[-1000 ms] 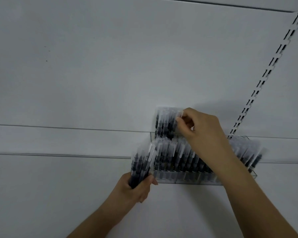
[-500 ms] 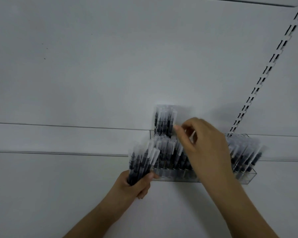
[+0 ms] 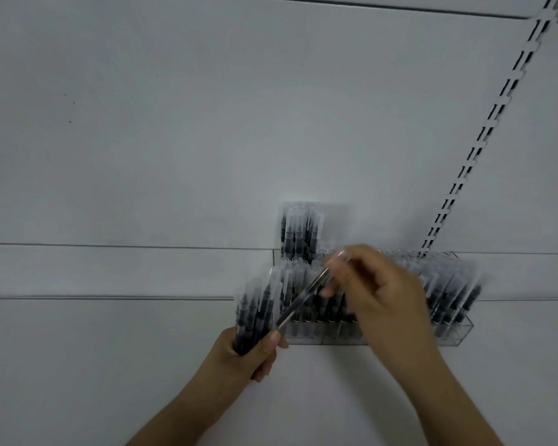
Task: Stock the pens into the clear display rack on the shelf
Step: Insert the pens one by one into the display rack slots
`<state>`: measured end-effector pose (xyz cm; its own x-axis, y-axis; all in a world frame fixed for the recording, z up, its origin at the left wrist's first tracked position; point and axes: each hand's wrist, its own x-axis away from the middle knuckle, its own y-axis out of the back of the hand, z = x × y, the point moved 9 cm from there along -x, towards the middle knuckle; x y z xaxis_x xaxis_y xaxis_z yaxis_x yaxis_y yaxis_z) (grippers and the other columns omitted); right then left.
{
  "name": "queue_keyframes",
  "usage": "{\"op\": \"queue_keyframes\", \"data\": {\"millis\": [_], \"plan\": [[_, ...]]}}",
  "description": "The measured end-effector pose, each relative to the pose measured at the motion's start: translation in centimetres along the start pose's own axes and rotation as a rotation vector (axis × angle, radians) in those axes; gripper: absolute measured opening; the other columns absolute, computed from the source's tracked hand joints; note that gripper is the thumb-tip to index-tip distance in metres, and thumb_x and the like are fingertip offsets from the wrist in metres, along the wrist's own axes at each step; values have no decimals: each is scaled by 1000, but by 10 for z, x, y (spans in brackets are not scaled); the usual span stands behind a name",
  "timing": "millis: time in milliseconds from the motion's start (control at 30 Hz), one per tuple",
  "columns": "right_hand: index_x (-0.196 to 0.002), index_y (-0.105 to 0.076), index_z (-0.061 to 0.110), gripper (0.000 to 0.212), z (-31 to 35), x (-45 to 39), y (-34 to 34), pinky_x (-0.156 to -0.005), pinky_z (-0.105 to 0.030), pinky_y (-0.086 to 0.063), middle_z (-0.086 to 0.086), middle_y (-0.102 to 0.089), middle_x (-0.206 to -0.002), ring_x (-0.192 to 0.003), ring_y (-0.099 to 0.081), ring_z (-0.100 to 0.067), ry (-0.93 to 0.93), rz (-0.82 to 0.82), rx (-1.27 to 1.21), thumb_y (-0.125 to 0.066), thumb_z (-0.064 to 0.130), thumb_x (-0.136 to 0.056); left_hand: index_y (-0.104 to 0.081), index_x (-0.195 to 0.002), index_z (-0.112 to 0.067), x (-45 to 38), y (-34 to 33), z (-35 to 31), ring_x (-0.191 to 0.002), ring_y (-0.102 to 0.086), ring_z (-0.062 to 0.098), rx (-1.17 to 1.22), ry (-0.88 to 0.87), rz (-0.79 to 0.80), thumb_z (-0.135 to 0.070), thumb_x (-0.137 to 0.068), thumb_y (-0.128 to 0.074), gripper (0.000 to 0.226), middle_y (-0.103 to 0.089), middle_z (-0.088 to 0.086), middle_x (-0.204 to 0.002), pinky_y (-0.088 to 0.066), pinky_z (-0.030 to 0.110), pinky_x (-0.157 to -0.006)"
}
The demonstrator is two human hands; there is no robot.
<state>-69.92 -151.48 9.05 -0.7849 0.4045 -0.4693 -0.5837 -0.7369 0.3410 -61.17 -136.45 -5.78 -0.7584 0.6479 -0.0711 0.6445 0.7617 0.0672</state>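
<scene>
Fingers of the right hand point(image 3: 380, 294) are pinching one pen point(image 3: 306, 294); the left hand point(image 3: 255, 352) is gripping a bundle point(image 3: 255, 313) still awaiting the mostly filled rack point(image 3: 458, 336).

1. You are standing at what looks like a shop display: pale shelf panels point(image 3: 174, 156) are filling your view.
2. A slotted upright point(image 3: 484, 136) is running up the panels.
3. A clear display rack point(image 3: 458, 333) is holding many identical pens point(image 3: 298, 233).

A plain pale grey-white panelled wall point(image 3: 207, 123) is filling the view; a slotted white metal upright strip point(image 3: 496, 107) is slanting across it.
</scene>
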Motion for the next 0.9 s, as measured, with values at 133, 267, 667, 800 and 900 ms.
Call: {"op": "queue_keyframes", "data": {"millis": [133,267,667,800,900], "plan": [[-89,-63,25,13,20,-19,54,-50,-30,-48,4,-70,-71,-52,-60,-18,96,-337,-13,-57,35,-96,-61,-63,-20,-1,5,11,-50,-36,19,56,48,-43,-54,-75,-64,36,-41,9,-52,-29,32,-53],[-97,-67,14,14,18,-47,63,-62,-20,-55,5,-71,-77,-67,-71,-6,124,-383,44,-58,25,-99,-52,-55,-23,0,2,6,-50,-36,19,-2,16,-17,-54,-77,-56,39,-42,6,-51,-31,28,-53],[-88,-68,12,29,-5,-88,0,-69,-38,-57,3,-68,-72,-61,-66,-12,196,31,508,-56,36,-98,-62,-68,-17,1,-2,-1,-47,-35,18,49,20,2,-42,-94,-43,40,-42,6,-48,-33,25,-51],[-81,-67,9,41,-6,-92,-13,-69,-40,-56,-3,-69,-71,-61,-65,-19,184,97,665,-50,42,-99,-62,-69,-16,1,-3,-2,-46,-36,16,53,20,8,-41,-90,-45,37,-42,5,-47,-33,23,-50],[-82,-67,8,42,-9,-95,-13,-70,-40,-55,-3,-68,-73,-64,-65,-20,171,118,725,-47,41,-101,-61,-71,-12,1,-2,-3,-46,-35,16,62,18,6,-41,-90,-45,38,-42,6,-47,-33,23,-50]]}}
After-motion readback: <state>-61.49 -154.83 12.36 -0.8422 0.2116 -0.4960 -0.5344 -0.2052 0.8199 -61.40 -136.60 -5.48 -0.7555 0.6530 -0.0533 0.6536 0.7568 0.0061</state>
